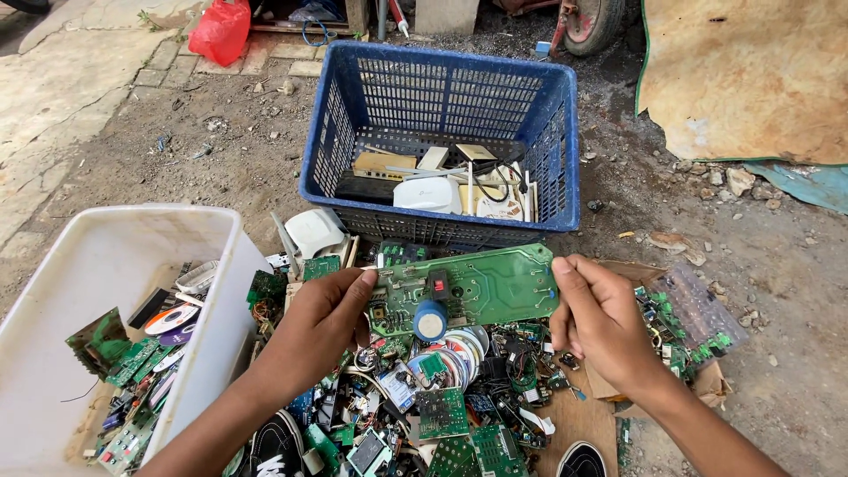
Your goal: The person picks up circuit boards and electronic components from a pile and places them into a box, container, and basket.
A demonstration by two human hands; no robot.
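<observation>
**Turning the green board over the scrap heap**

At my far left sits the white tub [124,256], with small green boards and a few discs lying in its bottom. Just beside it my left hand [331,318] is closed on the left end of the long green circuit board [477,284], thumb on top and fingers curled underneath. The board hangs level between my two hands, above the pile of loose boards, wires and discs [442,397] on the ground, and in front of the blue crate [442,132], which holds pale plastic casings and cables. A fat blue capacitor [430,320] stands out from the near edge of the board, with a small red part close above it.

My right hand [601,318] pinches the right end, fingertips on the edge.

I judge the grip is best kept on the bare edges, away from solder points and sharp pins. I should hold both ends evenly so the thin board does not flex, and keep the heavy capacitor from snagging the wires below.
</observation>
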